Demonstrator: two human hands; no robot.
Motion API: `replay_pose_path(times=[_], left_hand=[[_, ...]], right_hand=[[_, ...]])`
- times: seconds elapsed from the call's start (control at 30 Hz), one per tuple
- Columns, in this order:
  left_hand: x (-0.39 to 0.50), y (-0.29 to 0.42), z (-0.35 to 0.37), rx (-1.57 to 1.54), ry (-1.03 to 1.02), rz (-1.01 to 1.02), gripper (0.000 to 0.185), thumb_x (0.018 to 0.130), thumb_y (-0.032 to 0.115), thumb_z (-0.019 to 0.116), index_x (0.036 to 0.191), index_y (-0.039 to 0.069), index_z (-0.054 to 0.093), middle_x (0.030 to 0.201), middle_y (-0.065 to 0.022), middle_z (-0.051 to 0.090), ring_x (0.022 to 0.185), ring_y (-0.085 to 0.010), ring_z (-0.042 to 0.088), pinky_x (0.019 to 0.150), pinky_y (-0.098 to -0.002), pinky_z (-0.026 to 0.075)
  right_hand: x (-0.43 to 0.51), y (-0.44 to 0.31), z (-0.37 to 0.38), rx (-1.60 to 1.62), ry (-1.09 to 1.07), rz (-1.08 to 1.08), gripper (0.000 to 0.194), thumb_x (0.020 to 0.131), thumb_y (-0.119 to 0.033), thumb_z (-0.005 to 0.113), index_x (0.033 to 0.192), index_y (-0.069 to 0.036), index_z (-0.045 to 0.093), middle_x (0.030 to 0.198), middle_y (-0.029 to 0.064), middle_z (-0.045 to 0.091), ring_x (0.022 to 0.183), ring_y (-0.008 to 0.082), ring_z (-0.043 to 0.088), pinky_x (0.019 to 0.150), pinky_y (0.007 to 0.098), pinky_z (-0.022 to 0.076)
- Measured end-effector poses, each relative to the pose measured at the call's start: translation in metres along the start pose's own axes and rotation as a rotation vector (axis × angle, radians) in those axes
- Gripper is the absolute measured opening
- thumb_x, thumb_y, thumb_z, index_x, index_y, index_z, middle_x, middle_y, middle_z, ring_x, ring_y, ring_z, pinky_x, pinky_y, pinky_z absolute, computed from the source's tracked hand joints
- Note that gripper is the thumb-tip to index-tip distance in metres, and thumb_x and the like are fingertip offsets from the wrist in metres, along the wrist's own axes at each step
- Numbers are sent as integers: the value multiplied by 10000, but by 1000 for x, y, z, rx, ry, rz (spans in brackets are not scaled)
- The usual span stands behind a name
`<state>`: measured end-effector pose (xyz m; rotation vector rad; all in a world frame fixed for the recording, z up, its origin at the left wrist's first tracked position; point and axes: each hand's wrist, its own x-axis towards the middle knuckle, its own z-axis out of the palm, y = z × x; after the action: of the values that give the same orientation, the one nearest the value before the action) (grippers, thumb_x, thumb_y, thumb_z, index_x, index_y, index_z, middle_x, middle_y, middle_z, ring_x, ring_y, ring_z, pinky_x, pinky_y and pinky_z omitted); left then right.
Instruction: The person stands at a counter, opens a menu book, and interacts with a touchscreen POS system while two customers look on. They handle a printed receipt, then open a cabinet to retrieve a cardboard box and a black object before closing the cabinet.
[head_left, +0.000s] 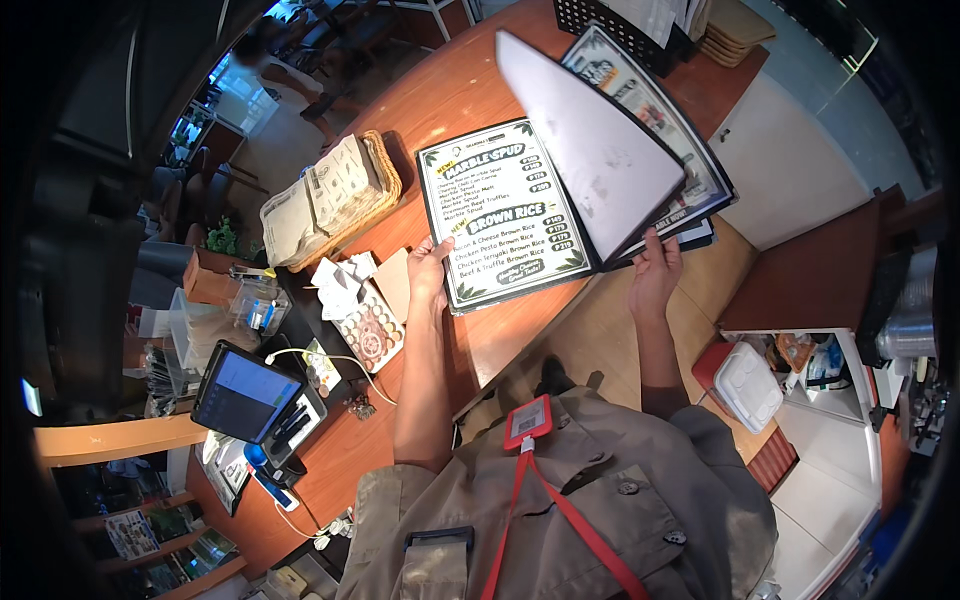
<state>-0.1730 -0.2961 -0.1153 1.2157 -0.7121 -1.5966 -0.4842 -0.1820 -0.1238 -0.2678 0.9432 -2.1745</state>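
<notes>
A menu booklet (517, 217) with black-edged pages lies spread above the wooden counter (480, 337). Its left page, printed with food items and prices, faces up. My left hand (429, 271) grips the lower left edge of that page, thumb on top. On the other side my right hand (657, 268) holds the bottom edge of the right-hand pages. One whitish page (585, 150) stands partly turned, its surface glossy and bent. Behind it a printed page with food pictures (660, 112) is partly hidden.
Left of the menu a wicker basket (390, 176) holds folded printed paper. Nearer are a tray of coins (371, 330), paper slips (341, 285), a tablet (251, 394) and a white cable. A black perforated holder (600, 15) stands at the back. Another person (292, 82) is beyond the counter.
</notes>
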Motion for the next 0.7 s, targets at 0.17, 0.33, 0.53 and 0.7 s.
replay_pose_path(times=[0.17, 0.33, 0.53, 0.7], left_hand=[[2, -8, 4, 26, 30, -3, 130, 955, -39, 615, 1064, -41, 686, 1011, -141, 743, 838, -187, 707, 774, -324, 583], [10, -18, -1, 59, 32, 23, 142, 963, -40, 609, 1080, -45, 689, 1024, -119, 743, 853, -168, 689, 792, -305, 545], [13, -23, -3, 155, 32, 102, 222, 977, -55, 583, 1188, -42, 649, 1056, -124, 739, 891, -159, 688, 809, -299, 547], [8, -24, 3, 86, 51, 153, 422, 979, -83, 564, 1394, -30, 504, 1113, -127, 730, 950, -154, 693, 839, -296, 554]], right_hand=[[33, -25, -39, -786, 391, -580, 366, 966, -47, 655, 1310, 41, 565, 1120, 93, 655, 1020, 173, 605, 863, 307, 505], [33, -31, -56, -643, 40, -363, 443, 978, -78, 649, 1377, 58, 513, 1144, 99, 656, 1067, 178, 600, 962, 305, 465], [22, -7, -19, -433, 36, -312, 323, 983, -104, 650, 1248, 77, 607, 1161, 99, 666, 1035, 166, 621, 946, 317, 479], [-8, 11, 19, -916, -304, -249, 287, 952, -61, 631, 1218, 47, 629, 1129, 204, 706, 1032, 296, 681, 883, 383, 524]])
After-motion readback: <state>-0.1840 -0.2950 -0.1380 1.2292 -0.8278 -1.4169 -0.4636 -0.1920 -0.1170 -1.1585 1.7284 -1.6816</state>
